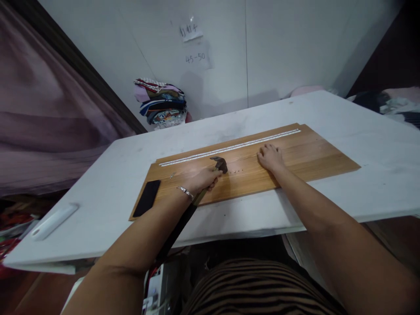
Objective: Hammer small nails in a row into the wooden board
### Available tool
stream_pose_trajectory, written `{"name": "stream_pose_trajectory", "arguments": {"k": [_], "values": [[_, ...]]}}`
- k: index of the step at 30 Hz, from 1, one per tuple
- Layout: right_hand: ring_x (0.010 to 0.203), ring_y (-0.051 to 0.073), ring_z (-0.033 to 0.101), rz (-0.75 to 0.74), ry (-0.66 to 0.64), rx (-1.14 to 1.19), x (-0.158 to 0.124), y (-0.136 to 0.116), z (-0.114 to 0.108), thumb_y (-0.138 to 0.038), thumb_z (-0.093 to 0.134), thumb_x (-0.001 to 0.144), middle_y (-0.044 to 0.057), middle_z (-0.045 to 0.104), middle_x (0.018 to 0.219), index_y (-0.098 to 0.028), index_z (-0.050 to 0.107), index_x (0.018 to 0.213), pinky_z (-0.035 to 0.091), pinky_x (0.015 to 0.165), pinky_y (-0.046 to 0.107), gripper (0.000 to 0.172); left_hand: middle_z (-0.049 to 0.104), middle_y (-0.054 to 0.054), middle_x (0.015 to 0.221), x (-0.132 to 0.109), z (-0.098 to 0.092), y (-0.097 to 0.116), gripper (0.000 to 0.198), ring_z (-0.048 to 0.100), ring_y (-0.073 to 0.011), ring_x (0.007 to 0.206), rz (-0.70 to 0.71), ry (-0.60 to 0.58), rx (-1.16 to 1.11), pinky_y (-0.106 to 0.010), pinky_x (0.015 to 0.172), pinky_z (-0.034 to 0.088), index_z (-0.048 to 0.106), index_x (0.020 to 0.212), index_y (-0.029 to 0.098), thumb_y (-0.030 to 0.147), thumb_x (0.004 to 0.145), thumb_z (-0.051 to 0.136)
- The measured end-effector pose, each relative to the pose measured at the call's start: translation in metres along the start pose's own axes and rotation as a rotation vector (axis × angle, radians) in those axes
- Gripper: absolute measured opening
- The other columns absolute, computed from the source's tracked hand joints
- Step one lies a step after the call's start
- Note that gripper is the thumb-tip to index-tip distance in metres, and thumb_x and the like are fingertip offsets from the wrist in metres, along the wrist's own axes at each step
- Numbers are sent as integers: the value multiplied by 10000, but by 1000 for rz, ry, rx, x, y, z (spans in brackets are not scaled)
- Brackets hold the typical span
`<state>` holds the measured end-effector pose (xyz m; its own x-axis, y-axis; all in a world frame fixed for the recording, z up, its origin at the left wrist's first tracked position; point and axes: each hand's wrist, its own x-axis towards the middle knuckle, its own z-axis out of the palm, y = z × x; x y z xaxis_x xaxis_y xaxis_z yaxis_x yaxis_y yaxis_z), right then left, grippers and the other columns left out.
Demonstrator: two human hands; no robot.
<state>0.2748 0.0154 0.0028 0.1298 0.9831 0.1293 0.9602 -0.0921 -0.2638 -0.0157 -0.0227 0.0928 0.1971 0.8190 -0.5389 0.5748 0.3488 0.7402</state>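
Note:
My left hand [206,178] is wrapped round a claw hammer [220,164] close below its head. The dark handle runs back under my forearm. The hammer's head is over a wood-grain board [249,183], beside a short row of small dark nails or holes [236,171]; which they are I cannot tell. Farther right, my right hand [271,156] rests on the board, its fingers slightly bent and nothing visible in them. Above both hands, a long white strip [229,148] lies along the board's far side. A few small metal pieces [172,175] lie to the left.
A black flat rectangular thing [147,198] lies on the board's left end. The white table [108,192] carries a white elongated object [55,222] at its left. Folded clothes [164,103] are stacked by the wall, and a pinkish curtain [49,87] hangs left.

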Motion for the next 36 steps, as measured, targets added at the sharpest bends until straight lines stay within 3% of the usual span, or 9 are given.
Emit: {"name": "stream_pose_trajectory", "arguments": {"k": [36], "values": [[1290, 330, 488, 4, -2, 9, 0, -1, 0, -329, 339, 1006, 195, 640, 1316, -153, 691, 1139, 332, 1065, 496, 415, 454, 72, 570, 1, 1, 0, 168, 387, -64, 409, -2, 3, 8, -191, 389, 314, 534, 872, 194, 315, 988, 553]]}}
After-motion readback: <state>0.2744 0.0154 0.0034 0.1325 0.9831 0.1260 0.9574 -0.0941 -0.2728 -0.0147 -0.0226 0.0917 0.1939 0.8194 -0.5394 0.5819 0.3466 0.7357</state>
